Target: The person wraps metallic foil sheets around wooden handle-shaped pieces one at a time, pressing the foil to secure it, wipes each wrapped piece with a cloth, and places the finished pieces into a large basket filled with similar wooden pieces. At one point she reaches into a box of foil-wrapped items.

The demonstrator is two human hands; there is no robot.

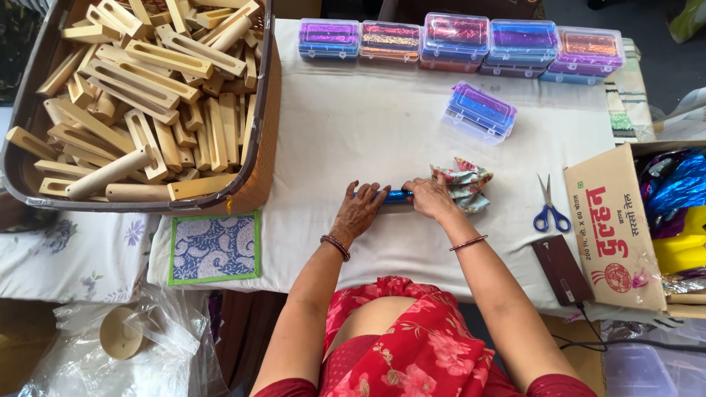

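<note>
White cloth-covered work table [353,140]. Large brown basket of bare slotted wooden blocks [140,95], far left, none yet wrapped. Row of clear plastic boxes holding shiny coloured foil [460,40], far edge. Blue-handled scissors [549,209], right. Shiny blue foil-covered rod [396,195], table centre, partly wrapped as far as visible. Left hand [358,209] pressed flat on it; right hand [432,197] closed over its other end, beside a crumpled patterned cloth [465,182].

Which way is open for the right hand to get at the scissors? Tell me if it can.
Probably yes. The right hand rests on the blue foil-covered stick, and the blue-handled scissors lie to its right on bare white cloth; only the crumpled patterned rag sits beside the path.
</note>
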